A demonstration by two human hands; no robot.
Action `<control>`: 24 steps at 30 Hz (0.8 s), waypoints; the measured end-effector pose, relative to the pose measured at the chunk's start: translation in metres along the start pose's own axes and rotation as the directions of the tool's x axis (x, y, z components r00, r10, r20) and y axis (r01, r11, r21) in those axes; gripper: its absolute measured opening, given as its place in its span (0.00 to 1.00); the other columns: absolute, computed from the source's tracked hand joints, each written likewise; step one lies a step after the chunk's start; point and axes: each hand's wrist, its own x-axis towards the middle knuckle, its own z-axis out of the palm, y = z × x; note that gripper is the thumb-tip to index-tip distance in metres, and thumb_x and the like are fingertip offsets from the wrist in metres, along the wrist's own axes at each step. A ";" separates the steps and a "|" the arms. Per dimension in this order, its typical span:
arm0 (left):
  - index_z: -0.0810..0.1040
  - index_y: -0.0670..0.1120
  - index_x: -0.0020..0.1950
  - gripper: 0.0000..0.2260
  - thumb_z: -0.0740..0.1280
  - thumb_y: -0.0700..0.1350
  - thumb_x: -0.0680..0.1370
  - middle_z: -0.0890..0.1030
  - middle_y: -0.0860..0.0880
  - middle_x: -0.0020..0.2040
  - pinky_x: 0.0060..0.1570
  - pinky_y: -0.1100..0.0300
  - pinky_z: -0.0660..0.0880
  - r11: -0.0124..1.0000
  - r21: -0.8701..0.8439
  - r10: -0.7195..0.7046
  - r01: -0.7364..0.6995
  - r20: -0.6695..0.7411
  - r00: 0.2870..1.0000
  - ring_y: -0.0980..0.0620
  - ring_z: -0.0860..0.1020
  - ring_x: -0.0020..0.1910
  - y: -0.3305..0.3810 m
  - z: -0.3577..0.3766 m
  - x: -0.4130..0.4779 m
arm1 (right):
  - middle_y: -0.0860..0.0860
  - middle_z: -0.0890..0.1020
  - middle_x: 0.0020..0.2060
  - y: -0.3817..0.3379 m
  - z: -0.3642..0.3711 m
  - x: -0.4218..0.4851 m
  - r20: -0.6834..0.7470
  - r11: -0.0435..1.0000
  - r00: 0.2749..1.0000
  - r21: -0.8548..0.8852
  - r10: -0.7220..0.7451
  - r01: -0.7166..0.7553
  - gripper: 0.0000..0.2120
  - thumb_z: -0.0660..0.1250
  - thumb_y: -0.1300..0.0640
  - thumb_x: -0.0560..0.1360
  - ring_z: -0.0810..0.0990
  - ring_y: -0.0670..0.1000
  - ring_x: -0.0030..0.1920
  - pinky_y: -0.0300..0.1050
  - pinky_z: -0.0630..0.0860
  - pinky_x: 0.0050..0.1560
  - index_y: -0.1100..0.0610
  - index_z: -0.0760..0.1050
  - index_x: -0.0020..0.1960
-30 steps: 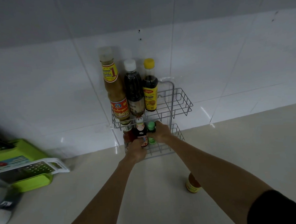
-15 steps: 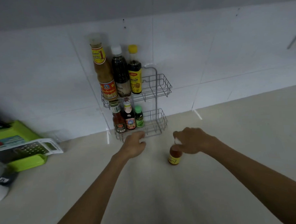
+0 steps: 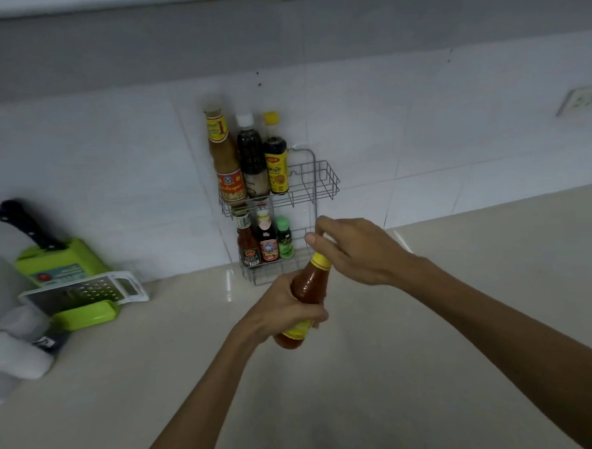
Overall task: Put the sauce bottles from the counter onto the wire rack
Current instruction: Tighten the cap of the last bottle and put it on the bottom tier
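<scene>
left hand [image 3: 285,309]: my fingers are wrapped around the middle of a red sauce bottle [image 3: 308,292], holding it tilted above the counter [image 3: 430,320], cap leaning toward the wall.
right hand [image 3: 354,252]: loosely curled just above the bottle's yellow cap [image 3: 321,260]; thumb and fingertips sit close to it, but i cannot tell whether they touch.
wire rack [image 3: 323,181]: two tiers against the white tiled wall, just beyond my hands.
top tier: three tall bottles [image 3: 250,158] stand upright at its left; the right part is bare wire.
bottom tier: three small bottles [image 3: 266,241] stand side by side at the left.
far left of counter: a green knife block [image 3: 60,260] with a black handle, a white grater [image 3: 85,292] leaning on it.
</scene>
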 end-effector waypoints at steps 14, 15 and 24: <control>0.78 0.42 0.47 0.14 0.75 0.32 0.65 0.80 0.43 0.38 0.40 0.51 0.79 0.997 -0.051 0.050 -0.049 0.004 0.999 0.45 0.80 0.35 0.025 -0.016 -0.025 | 0.45 0.72 0.29 -0.032 -0.035 0.025 0.102 0.979 0.991 -0.178 -0.084 0.102 0.24 0.44 0.35 0.80 0.73 0.52 0.34 0.47 0.69 0.38 0.45 0.67 0.36; 0.77 0.42 0.47 0.14 0.74 0.30 0.65 0.80 0.42 0.38 0.41 0.51 0.79 0.994 -0.099 0.060 -0.049 0.108 0.992 0.43 0.79 0.36 0.027 -0.022 -0.028 | 0.44 0.70 0.27 -0.036 -0.039 0.025 0.083 0.958 0.977 -0.195 -0.197 0.210 0.21 0.45 0.36 0.80 0.72 0.51 0.32 0.46 0.69 0.35 0.45 0.64 0.37; 0.78 0.51 0.51 0.20 0.78 0.41 0.62 0.81 0.51 0.41 0.46 0.50 0.80 0.996 0.065 0.078 -0.058 -0.376 0.924 0.50 0.80 0.39 0.041 -0.004 -0.009 | 0.51 0.76 0.32 -0.034 -0.046 0.045 -0.005 0.969 0.991 -0.207 0.135 -0.133 0.26 0.50 0.39 0.81 0.80 0.60 0.45 0.51 0.72 0.44 0.54 0.75 0.37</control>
